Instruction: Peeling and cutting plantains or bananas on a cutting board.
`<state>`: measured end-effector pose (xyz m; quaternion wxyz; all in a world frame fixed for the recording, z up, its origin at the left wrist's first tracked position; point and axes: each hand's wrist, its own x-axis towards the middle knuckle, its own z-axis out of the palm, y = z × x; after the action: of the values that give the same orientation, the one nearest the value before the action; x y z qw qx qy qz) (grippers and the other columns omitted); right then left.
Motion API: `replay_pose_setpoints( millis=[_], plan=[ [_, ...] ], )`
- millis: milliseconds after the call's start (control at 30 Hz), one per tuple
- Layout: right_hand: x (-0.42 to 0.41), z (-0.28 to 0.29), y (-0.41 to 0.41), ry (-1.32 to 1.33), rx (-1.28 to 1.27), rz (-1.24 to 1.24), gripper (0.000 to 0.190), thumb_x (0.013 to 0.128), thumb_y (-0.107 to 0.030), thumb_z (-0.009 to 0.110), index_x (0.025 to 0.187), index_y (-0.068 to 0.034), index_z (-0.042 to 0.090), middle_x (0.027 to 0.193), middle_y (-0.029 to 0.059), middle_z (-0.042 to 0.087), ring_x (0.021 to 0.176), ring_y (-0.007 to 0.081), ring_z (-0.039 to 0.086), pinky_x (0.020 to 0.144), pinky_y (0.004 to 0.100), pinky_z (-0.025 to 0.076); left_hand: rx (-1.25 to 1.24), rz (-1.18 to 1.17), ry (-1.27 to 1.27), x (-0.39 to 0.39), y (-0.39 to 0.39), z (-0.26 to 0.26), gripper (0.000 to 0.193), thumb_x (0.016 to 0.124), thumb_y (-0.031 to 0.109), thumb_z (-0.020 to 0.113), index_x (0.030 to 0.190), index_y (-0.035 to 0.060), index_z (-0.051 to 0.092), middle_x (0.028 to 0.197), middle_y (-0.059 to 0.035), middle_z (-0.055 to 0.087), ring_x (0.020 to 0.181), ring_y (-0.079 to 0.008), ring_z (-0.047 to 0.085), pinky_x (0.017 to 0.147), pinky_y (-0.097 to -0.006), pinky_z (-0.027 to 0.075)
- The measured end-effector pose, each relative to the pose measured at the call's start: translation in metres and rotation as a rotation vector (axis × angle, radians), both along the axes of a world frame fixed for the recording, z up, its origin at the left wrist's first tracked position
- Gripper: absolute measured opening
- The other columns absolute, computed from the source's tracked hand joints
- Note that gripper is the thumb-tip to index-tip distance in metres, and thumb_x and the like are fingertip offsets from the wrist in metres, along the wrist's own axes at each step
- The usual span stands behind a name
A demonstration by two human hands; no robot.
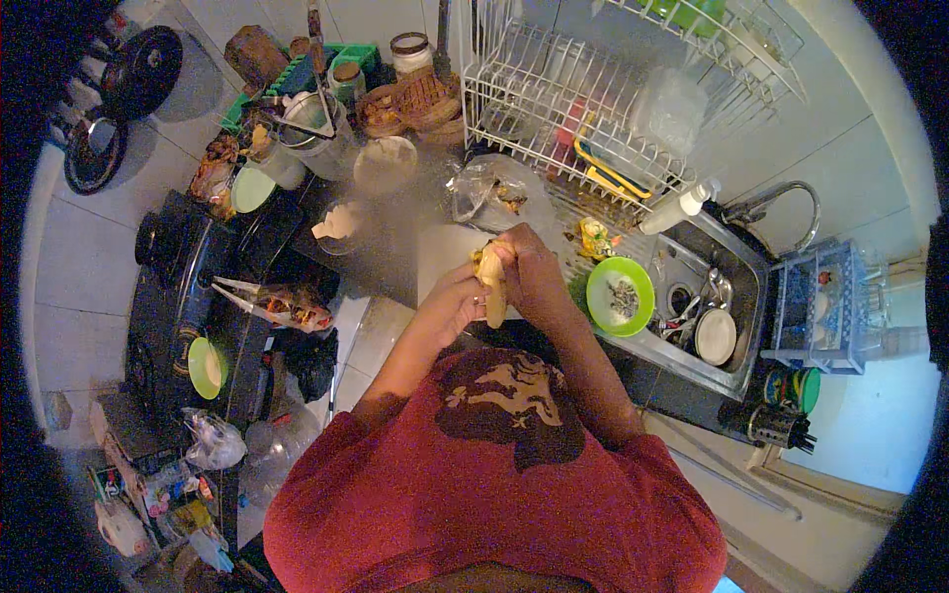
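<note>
A partly peeled banana [494, 298] is between my hands, its pale flesh pointing down towards my chest. My left hand [458, 300] has its fingers around the banana's side. At its top end, my right hand [523, 259] grips it where some yellow peel [482, 257] hangs. Beneath the hands is a white board or sheet [437, 248], largely covered by them. Beyond them a clear plastic bag [500, 193] holds brownish pieces too unclear to name. To the right, a lime-green bowl [643, 296] contains white powder and a greyish heap.
A steel sink [741, 356] with dishes and cutlery lies right, below a faucet [808, 200]. A white wire dish rack [519, 89] stands behind. Yellowish scraps [595, 237] lie by the bowl. On the left are a black stove [167, 311] and a green bowl [206, 368].
</note>
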<state>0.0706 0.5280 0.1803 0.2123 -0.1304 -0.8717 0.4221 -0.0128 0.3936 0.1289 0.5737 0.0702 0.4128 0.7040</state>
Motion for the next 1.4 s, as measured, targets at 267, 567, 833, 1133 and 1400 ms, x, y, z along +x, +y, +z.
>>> replay_pose_setpoints(
  millis=[267,567,833,1133,1400],
  plan=[
    [-0.009,-0.004,0.006,0.035,0.058,0.027,0.015,0.092,-0.014,0.053,0.099,-0.001,0.053,0.090,0.0210,0.060,0.081,0.0408,0.060,0.070,0.0432,0.048,0.018,0.056,0.001,0.000,0.000,-0.015,0.038,0.084,0.011,0.057,0.121,0.0022,0.049,0.106,-0.0086,0.062,0.093,-0.0188,0.063,0.081,-0.0347,0.053],
    [-0.020,-0.005,0.009,0.053,0.008,-0.019,0.015,0.091,-0.013,0.053,0.096,0.002,0.053,0.085,0.0208,0.060,0.079,0.0405,0.060,0.070,0.0426,0.048,-0.023,0.069,0.080,0.000,-0.002,-0.006,0.044,0.082,0.014,0.058,0.123,0.0028,0.048,0.110,-0.0075,0.059,0.097,-0.0178,0.060,0.083,-0.0326,0.050],
    [-0.028,-0.028,0.011,0.145,0.089,0.048,0.013,0.088,-0.010,0.056,0.096,0.000,0.054,0.084,0.0206,0.060,0.079,0.0396,0.060,0.070,0.0429,0.048,-0.038,0.109,0.107,0.000,-0.001,-0.016,0.047,0.085,0.020,0.062,0.127,0.0054,0.047,0.112,-0.0042,0.059,0.099,-0.0155,0.059,0.083,-0.0309,0.048],
    [-0.044,-0.059,0.008,0.099,0.029,0.016,0.011,0.087,-0.008,0.055,0.093,0.001,0.055,0.089,0.0205,0.058,0.082,0.0395,0.059,0.073,0.0431,0.048,-0.144,0.084,0.168,-0.011,-0.004,-0.038,0.038,0.086,0.019,0.059,0.121,0.0073,0.055,0.108,-0.0041,0.063,0.099,-0.0153,0.060,0.084,-0.0302,0.046],
    [-0.062,-0.097,0.023,-0.078,0.332,0.135,0.013,0.088,-0.009,0.050,0.091,0.002,0.057,0.099,0.0181,0.056,0.095,0.0359,0.055,0.084,0.0422,0.046,-0.218,-0.075,0.354,-0.028,-0.005,-0.106,0.035,0.086,0.024,0.060,0.117,0.0061,0.059,0.106,-0.0035,0.064,0.096,-0.0145,0.059,0.084,-0.0298,0.045]
  ],
)
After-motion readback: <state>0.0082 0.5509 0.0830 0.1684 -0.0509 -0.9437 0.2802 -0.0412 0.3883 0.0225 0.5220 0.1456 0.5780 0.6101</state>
